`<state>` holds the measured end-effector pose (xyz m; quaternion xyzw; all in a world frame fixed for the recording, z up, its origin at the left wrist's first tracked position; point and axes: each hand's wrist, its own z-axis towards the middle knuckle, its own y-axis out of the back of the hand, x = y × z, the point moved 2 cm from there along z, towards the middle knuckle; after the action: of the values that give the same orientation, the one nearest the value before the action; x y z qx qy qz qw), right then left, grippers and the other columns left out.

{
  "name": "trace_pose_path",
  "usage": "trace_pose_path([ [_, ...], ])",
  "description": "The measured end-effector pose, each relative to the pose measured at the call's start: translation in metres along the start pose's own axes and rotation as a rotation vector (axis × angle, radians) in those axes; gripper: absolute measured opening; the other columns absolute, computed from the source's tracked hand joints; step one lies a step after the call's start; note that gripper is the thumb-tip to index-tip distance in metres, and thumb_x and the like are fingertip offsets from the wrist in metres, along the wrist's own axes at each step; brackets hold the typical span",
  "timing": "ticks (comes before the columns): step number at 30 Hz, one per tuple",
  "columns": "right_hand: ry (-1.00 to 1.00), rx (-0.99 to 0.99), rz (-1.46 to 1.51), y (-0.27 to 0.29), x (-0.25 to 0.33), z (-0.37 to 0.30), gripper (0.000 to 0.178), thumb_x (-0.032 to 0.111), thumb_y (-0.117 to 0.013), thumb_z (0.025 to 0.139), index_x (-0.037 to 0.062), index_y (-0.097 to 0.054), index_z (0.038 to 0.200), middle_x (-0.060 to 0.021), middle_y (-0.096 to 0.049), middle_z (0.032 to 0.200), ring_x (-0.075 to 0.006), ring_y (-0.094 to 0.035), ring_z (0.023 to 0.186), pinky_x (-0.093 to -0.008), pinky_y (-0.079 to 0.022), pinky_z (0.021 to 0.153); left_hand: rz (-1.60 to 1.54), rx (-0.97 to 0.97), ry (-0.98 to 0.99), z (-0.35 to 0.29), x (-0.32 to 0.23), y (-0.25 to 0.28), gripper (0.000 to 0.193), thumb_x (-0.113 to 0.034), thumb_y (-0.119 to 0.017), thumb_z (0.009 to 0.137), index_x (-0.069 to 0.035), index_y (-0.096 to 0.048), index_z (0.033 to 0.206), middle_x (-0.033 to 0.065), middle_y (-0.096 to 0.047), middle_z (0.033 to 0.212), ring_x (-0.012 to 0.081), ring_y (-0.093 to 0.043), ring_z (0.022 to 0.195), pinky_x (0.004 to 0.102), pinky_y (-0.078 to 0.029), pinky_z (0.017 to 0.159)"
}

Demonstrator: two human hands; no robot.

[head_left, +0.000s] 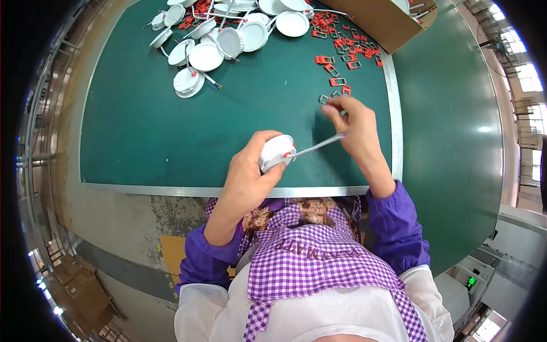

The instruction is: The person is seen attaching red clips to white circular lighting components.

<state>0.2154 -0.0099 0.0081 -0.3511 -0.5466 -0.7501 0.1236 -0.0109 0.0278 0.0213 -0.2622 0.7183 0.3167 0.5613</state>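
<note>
My left hand (249, 171) is closed around a white round downlight (276, 151), tilted above the front part of the green table. From the red grommet on the lamp's side, a thin white cable (319, 145) runs right, its end beside my right palm. My right hand (353, 121) pinches a small clip (323, 99) between thumb and fingertips; only its metal loop shows clearly, the rest being covered by the fingers. Just beyond these fingertips lie loose red clips with metal loops (338, 82).
Several white downlights (205, 57) with cables are heaped at the back left. Many red clips (354, 51) are scattered at the back right, beside a cardboard box (393, 31). A metal edge strip (188, 191) borders the green table (142, 137); another green surface (444, 142) adjoins it on the right.
</note>
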Motion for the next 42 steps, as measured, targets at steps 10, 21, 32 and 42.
trace_pose_path([
  [10, 0.059, 0.078, -0.412, -0.036, -0.003, 0.018, 0.016, 0.016, -0.063, 0.085, 0.0013, -0.06, 0.084, -0.016, -0.065, 0.085, -0.0373, -0.066, 0.074, -0.0454, -0.054, 0.066, -0.76, -0.065, 0.054, -0.006, 0.024, 0.009, 0.031, -0.004, -0.069, 0.087, -0.003, -0.057, 0.116, 0.0089, -0.067, 0.104, 0.0203, -0.067, 0.094, 0.0357, -0.058, 0.081],
  [21, 0.227, 0.224, -0.485, -0.025, 0.011, -0.017, 0.016, 0.012, -0.065, 0.082, -0.001, -0.059, 0.089, -0.0183, -0.062, 0.087, -0.037, -0.063, 0.08, -0.0444, -0.051, 0.07, -0.742, -0.029, 0.17, -0.005, 0.032, -0.002, 0.037, -0.005, -0.07, 0.087, -0.003, -0.053, 0.12, 0.008, -0.067, 0.104, 0.0131, -0.066, 0.088, 0.0254, -0.052, 0.062],
  [32, 0.213, 0.152, 0.249, 0.001, 0.059, -0.042, 0.018, 0.004, -0.068, 0.084, -0.0019, -0.066, 0.101, -0.0178, -0.069, 0.085, -0.0268, -0.07, 0.074, -0.0341, -0.054, 0.064, -0.398, -0.18, 0.015, 0.0, 0.03, -0.013, 0.032, -0.007, -0.076, 0.081, 0.0, -0.06, 0.107, 0.0052, -0.068, 0.095, 0.0102, -0.063, 0.083, 0.0266, -0.053, 0.072],
  [42, 0.107, 0.023, 0.277, -0.004, 0.045, -0.051, 0.014, 0.002, -0.067, 0.085, -0.0012, -0.067, 0.099, -0.0147, -0.068, 0.083, -0.0238, -0.068, 0.069, -0.0324, -0.052, 0.06, -0.227, -0.195, -0.027, 0.001, 0.02, -0.023, 0.03, -0.004, -0.073, 0.083, -0.001, -0.06, 0.11, 0.0027, -0.066, 0.098, 0.0078, -0.062, 0.087, 0.0242, -0.051, 0.074],
])
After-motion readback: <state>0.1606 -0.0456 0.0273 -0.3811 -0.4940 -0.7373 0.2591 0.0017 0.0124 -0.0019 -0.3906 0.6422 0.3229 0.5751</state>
